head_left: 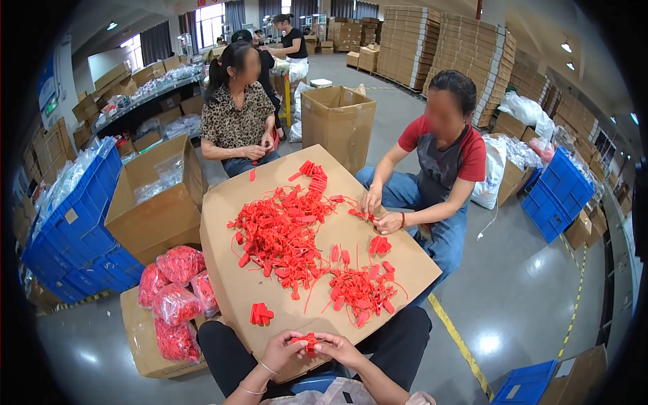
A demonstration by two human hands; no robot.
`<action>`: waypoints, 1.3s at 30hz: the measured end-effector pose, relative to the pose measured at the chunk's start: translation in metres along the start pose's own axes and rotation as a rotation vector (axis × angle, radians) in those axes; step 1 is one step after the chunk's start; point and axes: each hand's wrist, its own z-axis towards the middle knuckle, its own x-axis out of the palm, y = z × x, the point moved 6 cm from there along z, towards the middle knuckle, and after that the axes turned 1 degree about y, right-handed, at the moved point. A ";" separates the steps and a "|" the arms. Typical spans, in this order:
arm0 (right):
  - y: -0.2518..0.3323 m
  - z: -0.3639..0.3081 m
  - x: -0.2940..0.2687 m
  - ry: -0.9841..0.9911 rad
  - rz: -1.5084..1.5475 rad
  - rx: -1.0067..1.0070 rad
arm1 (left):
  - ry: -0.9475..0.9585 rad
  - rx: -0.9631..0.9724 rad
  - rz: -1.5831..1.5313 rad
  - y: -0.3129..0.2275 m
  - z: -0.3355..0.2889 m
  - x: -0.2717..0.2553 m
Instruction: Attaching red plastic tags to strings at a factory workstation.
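Observation:
Close to my body, at the near edge of the cardboard table top (317,300), my left hand (282,352) and my right hand (337,349) pinch a small bundle of red tags (308,343) between them. The fingers of both hands are closed on it. Just beyond my left hand lies a stacked bundle of red tags (261,314). A loose pile of red tags with thin tails (361,293) spreads ahead of my right hand. Farther off is a larger tangled heap of the same tags (280,229), with a curved row of tags (316,177) at its far end.
Across on the right, a person in a red-sleeved shirt (439,155) handles red pieces; another in leopard print (239,121) sits far left. Bagged red pieces (177,304) rest on a carton left of my legs. An open box (158,202) and blue crates (81,229) stand beyond.

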 end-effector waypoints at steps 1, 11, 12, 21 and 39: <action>0.001 0.000 0.001 0.039 -0.020 -0.040 | -0.015 0.004 -0.029 -0.007 -0.001 0.001; -0.010 -0.003 0.036 0.110 -0.744 -0.280 | -0.050 0.140 -0.074 -0.037 -0.009 -0.001; -0.017 -0.002 0.034 0.146 -0.747 -0.241 | -0.051 0.136 -0.074 -0.037 -0.009 -0.003; -0.005 -0.006 0.016 0.050 -0.216 -0.022 | -0.110 0.082 -0.191 -0.047 -0.008 -0.012; 0.086 -0.033 0.017 -0.189 -0.482 -0.343 | -0.240 0.127 -0.217 -0.031 -0.006 -0.023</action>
